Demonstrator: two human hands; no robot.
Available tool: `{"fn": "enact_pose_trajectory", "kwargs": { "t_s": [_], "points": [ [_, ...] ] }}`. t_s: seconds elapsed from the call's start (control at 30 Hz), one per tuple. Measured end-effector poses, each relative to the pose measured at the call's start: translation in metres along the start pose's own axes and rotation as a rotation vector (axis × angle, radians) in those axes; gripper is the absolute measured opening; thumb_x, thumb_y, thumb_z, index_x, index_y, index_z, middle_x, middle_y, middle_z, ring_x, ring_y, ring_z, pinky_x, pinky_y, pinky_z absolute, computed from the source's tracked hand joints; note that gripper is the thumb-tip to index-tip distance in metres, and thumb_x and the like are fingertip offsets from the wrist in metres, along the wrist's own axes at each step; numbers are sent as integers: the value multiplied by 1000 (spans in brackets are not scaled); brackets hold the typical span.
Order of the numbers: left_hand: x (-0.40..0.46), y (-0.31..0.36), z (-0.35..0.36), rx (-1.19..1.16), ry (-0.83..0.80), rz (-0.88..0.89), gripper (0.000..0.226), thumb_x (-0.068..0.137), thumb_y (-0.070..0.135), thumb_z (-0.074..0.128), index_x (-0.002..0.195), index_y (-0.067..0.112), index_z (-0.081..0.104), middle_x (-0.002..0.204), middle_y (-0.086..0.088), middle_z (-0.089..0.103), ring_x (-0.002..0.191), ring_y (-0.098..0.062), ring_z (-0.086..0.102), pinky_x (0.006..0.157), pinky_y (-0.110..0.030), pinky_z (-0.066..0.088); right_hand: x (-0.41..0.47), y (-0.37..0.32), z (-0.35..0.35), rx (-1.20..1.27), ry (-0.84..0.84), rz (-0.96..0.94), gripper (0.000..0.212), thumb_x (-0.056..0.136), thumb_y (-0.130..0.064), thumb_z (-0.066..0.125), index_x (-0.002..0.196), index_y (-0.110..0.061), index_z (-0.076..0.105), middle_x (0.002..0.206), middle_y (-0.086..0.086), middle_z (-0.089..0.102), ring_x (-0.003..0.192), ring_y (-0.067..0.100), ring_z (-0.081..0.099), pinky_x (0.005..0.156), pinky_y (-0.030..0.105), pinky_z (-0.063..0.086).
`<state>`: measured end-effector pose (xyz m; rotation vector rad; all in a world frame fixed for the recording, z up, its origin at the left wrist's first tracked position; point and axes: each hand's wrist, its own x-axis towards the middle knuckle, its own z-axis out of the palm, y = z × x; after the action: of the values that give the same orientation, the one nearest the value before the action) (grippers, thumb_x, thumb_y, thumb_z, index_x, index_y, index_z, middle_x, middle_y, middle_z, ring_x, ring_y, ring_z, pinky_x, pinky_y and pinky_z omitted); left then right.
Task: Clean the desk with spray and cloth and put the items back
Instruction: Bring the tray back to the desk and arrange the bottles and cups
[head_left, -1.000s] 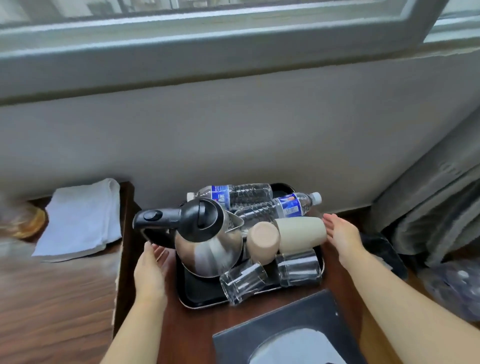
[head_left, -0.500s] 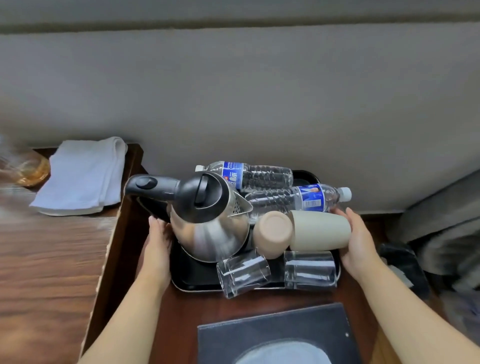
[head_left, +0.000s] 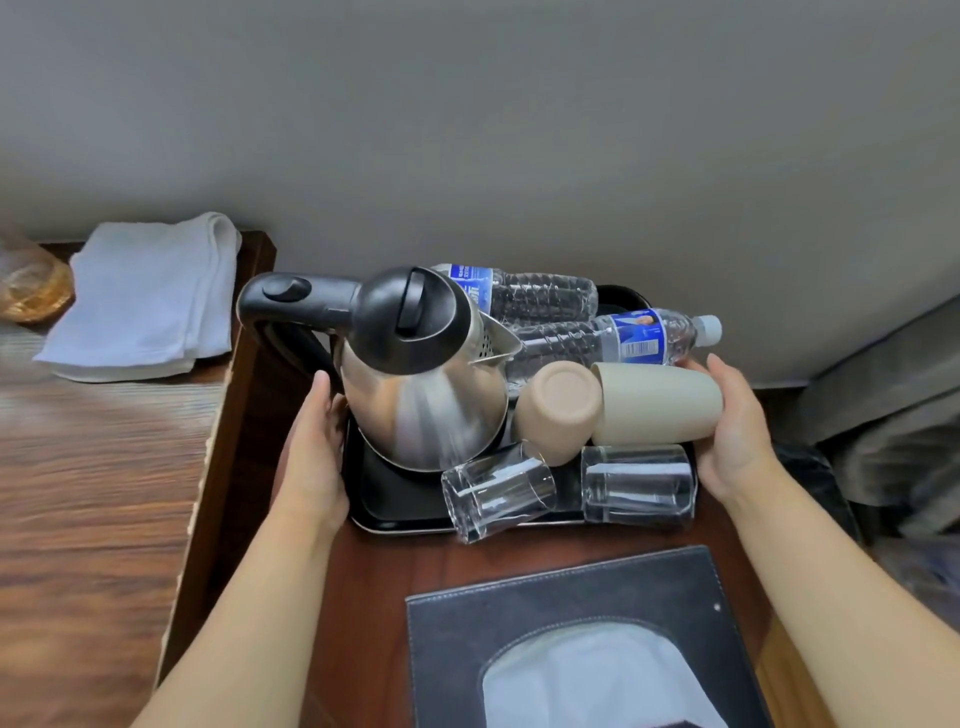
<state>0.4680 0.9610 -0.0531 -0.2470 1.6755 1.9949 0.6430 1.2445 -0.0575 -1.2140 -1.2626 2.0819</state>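
Against the grey wall, on the dark wooden desk (head_left: 395, 577), the loaded black tray (head_left: 387, 512) lies crosswise between my left hand (head_left: 317, 457) and right hand (head_left: 735, 441), each gripping a short end, equally near.

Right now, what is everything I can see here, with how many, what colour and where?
tray: one, black, on the dark wooden stand
kettle: one, steel with black lid, on tray's left
water bottles: two, clear, blue labels, lying at tray's back
cups: two, beige, lying on their sides
glasses: two, clear, on their sides at tray's front
cloth: one, white, folded, far left
tissue box: one, black, nearest the camera
left hand: at tray's left edge
right hand: at tray's right edge
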Motion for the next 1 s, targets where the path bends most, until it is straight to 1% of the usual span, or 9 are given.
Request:
{"fn": "enact_pose_trajectory", "kwargs": {
  "t_s": [0.17, 0.27, 0.33, 0.43, 0.57, 0.67, 0.73, 0.83, 1.0],
  "points": [
    [-6, 6, 1, -29, -10, 23, 36, 103, 36, 39, 97, 21, 71, 87, 13, 76, 79, 3, 68, 78, -14, 54, 0, -1, -1, 0, 12, -28, 38, 96, -42, 44, 115, -18, 66, 90, -1, 72, 80, 13, 67, 70, 33, 50],
    [-16, 16, 8, -76, -87, 32, 63, 105, 30, 33, 65, 24, 81, 68, 12, 76, 64, 2, 71, 57, -11, 55, 0, -6, 2, -15, -33, -43, 39, 95, -44, 44, 115, -19, 66, 93, 0, 71, 83, 14, 66, 69, 31, 50],
    [-23, 23, 13, -82, -110, 48, 68, 106, 28, 31, 57, 28, 80, 65, 12, 75, 61, 3, 71, 53, -11, 53, 0, -9, 4, -12, -47, -51, 35, 94, -45, 46, 109, -20, 67, 92, 0, 71, 83, 15, 65, 69, 31, 50],
    [-29, 34, 15, -99, -111, 78, 68, 106, 27, 31, 58, 29, 79, 65, 12, 75, 60, 3, 71, 53, -11, 53, -1, -15, 7, -25, -50, -58, 40, 91, -47, 48, 113, -19, 65, 94, 2, 70, 83, 15, 65, 71, 32, 49],
    [-43, 50, 15, -125, -107, 96, 68, 106, 27, 32, 56, 28, 79, 64, 12, 75, 59, 2, 71, 52, -11, 53, -9, -27, 13, -29, -74, -52, 55, 87, -50, 49, 126, -13, 60, 102, 4, 68, 89, 17, 64, 71, 33, 50],
    [-58, 60, 11, -127, -70, 112, 64, 105, 31, 36, 57, 23, 79, 62, 11, 74, 58, 2, 71, 51, -11, 53, -18, -39, 19, -27, -114, -47, 54, 88, -51, 49, 126, -14, 60, 98, 3, 69, 85, 17, 65, 68, 29, 51],
    [-71, 66, 9, -114, -39, 137, 63, 105, 31, 36, 59, 20, 78, 59, 12, 72, 56, 3, 69, 51, -10, 52, -25, -49, 22, -28, -143, -45, 58, 85, -53, 51, 126, -14, 59, 101, 5, 67, 86, 18, 64, 69, 31, 50],
    [-96, 75, 5, -123, -19, 157, 72, 105, 30, 33, 47, 27, 76, 55, 14, 71, 53, 5, 68, 50, -9, 51, -38, -64, 28, -53, -187, -44, 46, 90, -52, 48, 118, -18, 61, 98, 3, 68, 83, 16, 66, 67, 29, 51],
    [-136, 82, -15, -131, 71, 205, 70, 104, 31, 33, 49, 29, 76, 58, 15, 70, 54, 4, 67, 53, -9, 51, -65, -72, 41, -92, -247, -11, 41, 90, -53, 48, 112, -20, 61, 92, 2, 69, 80, 16, 66, 67, 29, 52]
  ]
}}
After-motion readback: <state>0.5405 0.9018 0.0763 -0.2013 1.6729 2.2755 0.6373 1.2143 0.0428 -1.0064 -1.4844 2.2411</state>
